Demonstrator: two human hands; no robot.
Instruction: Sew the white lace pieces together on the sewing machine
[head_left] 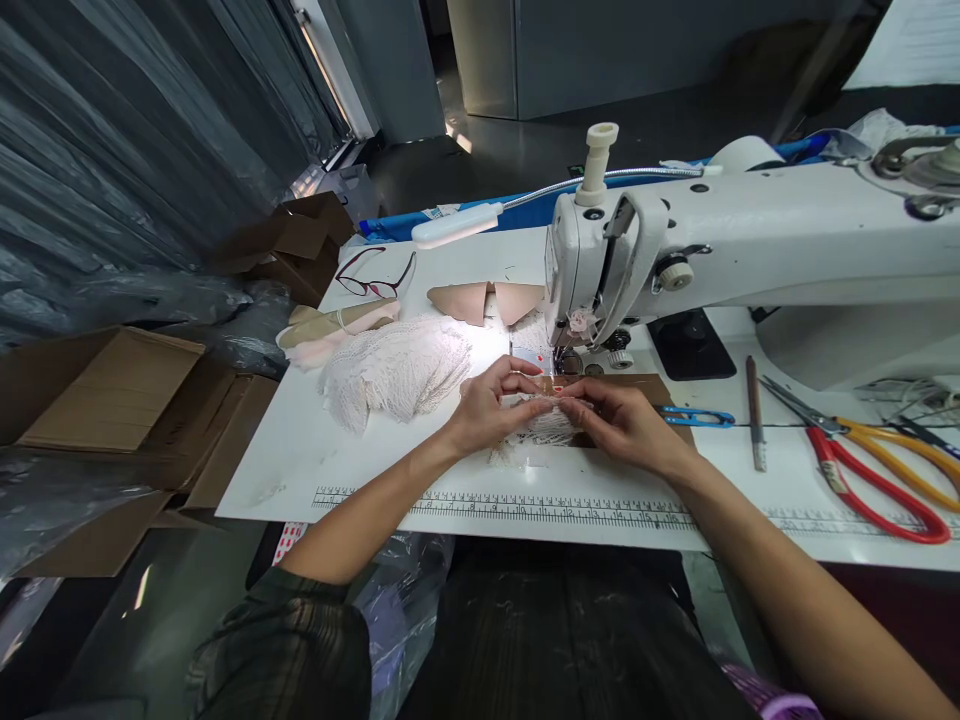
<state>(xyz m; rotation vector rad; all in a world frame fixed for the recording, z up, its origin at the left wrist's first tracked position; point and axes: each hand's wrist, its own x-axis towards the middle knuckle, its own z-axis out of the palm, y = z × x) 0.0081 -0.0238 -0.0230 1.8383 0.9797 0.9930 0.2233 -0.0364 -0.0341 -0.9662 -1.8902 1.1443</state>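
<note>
One white table (285, 475) spans the view, a ruler scale printed along its near edge. On its right side stands a white sewing machine (780, 235), needle end toward the middle. Scissors (874, 455) with red and orange handles lie at the right, and a white lace heap (401, 370) at the left. The left hand (486, 408) and right hand (628, 422) nearly meet just in front of the needle. The right pinches a small lace piece (551, 430), thumb against finger; the left thumb touches it too, though whether that hand grips it I cannot tell. Blue snips (701, 416) lie beside the right hand, partly over a brown sheet.
</note>
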